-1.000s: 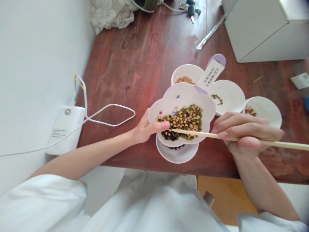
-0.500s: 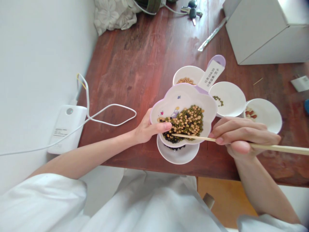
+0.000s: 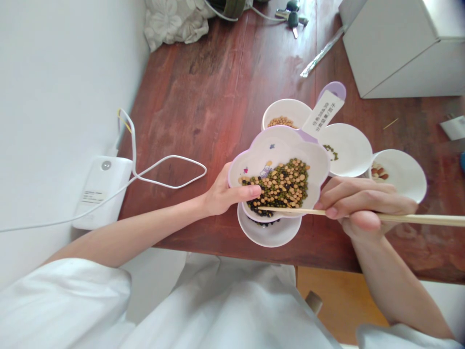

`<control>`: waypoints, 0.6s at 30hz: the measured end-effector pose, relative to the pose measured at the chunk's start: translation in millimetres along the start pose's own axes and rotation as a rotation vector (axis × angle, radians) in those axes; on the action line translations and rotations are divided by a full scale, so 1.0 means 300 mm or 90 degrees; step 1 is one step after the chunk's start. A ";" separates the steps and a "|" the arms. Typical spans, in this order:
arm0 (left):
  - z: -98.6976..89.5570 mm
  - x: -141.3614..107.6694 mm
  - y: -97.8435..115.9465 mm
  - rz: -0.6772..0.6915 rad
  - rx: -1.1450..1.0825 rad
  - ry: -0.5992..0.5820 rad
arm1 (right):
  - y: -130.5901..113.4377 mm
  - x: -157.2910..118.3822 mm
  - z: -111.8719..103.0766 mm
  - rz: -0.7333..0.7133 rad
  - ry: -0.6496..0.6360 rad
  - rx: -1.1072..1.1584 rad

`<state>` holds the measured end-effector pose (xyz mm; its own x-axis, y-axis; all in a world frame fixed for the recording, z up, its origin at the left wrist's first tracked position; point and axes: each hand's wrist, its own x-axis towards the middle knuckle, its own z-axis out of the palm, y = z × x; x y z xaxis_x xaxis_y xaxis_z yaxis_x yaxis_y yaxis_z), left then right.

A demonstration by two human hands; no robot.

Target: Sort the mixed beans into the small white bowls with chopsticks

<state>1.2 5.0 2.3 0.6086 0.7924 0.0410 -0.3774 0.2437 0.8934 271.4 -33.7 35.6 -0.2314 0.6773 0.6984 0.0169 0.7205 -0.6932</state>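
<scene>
My left hand grips the left rim of a cloud-shaped white bowl with a purple edge and a labelled handle, its thumb inside over the beans. Mixed green, tan and black beans fill the bowl's lower right part. Between the fingers of my right hand are chopsticks, their tips among the black beans near my left thumb. Partly under the held bowl, a small white bowl contains black beans. Behind it, another white bowl has tan beans.
To the right stand a white bowl with a few green beans and a white bowl with reddish-brown and pale pieces. A white box and keys lie farther back. A white power bank with a cable is at left.
The chopstick tips have shifted slightly down toward the bowl's near edge. Both hands keep their holds, and the whole view has moved slightly.
</scene>
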 end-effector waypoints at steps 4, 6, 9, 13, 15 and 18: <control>0.000 -0.002 -0.001 -0.013 -0.002 0.004 | -0.001 -0.010 0.002 0.009 0.025 -0.024; -0.001 -0.003 -0.003 -0.022 -0.008 0.010 | -0.006 -0.012 0.001 0.020 0.026 -0.047; -0.002 -0.004 -0.005 -0.024 -0.011 0.015 | -0.011 -0.009 0.001 0.022 0.009 -0.056; -0.005 -0.004 -0.006 -0.017 0.009 0.007 | -0.014 -0.003 0.005 0.015 0.000 -0.038; -0.008 -0.003 -0.009 -0.012 0.015 0.005 | -0.014 0.000 0.006 0.017 -0.005 -0.038; -0.012 -0.002 -0.014 0.005 0.014 -0.007 | -0.013 0.004 0.005 0.017 -0.010 -0.041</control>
<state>-0.1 5.6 -3.2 0.6137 0.7877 0.0532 -0.3672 0.2252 0.9025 269.5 -36.0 39.0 -0.2449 0.6942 0.6768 0.0858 0.7108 -0.6981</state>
